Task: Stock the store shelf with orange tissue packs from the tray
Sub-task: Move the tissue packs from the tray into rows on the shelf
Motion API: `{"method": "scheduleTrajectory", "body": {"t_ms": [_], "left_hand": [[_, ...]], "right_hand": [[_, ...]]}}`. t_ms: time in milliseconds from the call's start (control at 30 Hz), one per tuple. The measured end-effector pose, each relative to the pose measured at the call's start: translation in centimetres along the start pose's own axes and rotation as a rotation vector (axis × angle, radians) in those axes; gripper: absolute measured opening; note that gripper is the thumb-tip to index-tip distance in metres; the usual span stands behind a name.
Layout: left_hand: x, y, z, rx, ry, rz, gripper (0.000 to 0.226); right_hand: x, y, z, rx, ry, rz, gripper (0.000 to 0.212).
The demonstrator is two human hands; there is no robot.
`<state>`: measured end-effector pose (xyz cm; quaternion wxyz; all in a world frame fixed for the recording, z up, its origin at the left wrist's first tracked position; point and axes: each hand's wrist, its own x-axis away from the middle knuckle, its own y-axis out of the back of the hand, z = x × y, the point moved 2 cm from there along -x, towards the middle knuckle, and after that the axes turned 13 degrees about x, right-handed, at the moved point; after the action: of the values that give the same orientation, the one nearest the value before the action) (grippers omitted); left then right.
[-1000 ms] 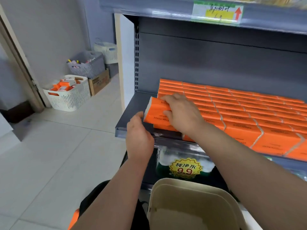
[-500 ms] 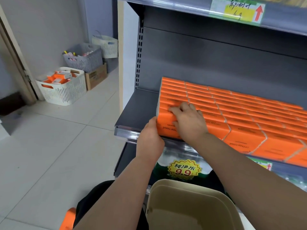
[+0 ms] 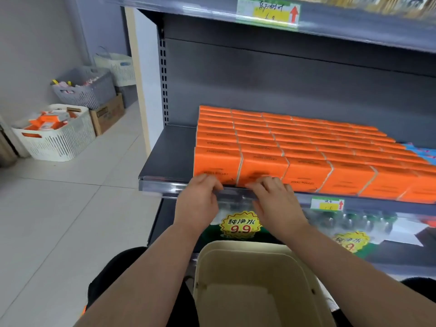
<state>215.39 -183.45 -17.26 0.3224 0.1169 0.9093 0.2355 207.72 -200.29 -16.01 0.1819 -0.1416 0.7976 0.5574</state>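
Several rows of orange tissue packs [image 3: 306, 142] fill the dark grey shelf [image 3: 169, 147], standing tight from back to front. The front-left pack [image 3: 215, 161] stands flush with the row at the shelf's lip. My left hand [image 3: 198, 201] touches the lower front of that pack with its fingertips, at the shelf rail. My right hand [image 3: 276, 201] touches the lower front of the neighbouring pack [image 3: 262, 168] in the same way. Neither hand holds anything. A cream tray [image 3: 247, 246] sits just below my forearms; what shows of its inside holds no packs.
A bare strip of shelf lies left of the packs. Below is a shelf of bottled water with a yellow 9.9 tag [image 3: 240, 225]. On the floor at the left stand a white basket [image 3: 56, 138] holding orange packs, a grey basket [image 3: 87, 90] and a cardboard box [image 3: 108, 114].
The pack my right hand held a second ago now stands in the front-left spot. Both hands have let go and dropped to the shelf's front edge.
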Motion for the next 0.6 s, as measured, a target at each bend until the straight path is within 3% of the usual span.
{"method": "scheduleTrajectory", "body": {"t_ms": [67, 200, 300, 433, 600], "left_hand": [[1.1, -1.1, 0.1, -0.047, 0.086, 0.131, 0.023], [4.2, -4.2, 1.8, -0.267, 0.478, 0.524, 0.028], [8.2, -7.1, 3.5, -0.375, 0.646, 0.740, 0.036], [13.2, -10.4, 5.3, -0.633, 0.730, 0.990, 0.071], [12.7, -11.7, 3.1, -0.782, 0.719, 1.134, 0.066]], "right_hand": [[3.0, -1.4, -0.8, 0.014, -0.002, 0.182, 0.046], [9.5, -4.4, -2.5, 0.067, -0.029, 0.625, 0.052], [13.7, -5.6, -3.4, 0.070, -0.101, 0.869, 0.057], [19.0, -7.5, -4.6, 0.042, -0.227, 1.042, 0.056], [23.3, -9.7, -5.4, -0.067, -0.360, 1.154, 0.060]]}}
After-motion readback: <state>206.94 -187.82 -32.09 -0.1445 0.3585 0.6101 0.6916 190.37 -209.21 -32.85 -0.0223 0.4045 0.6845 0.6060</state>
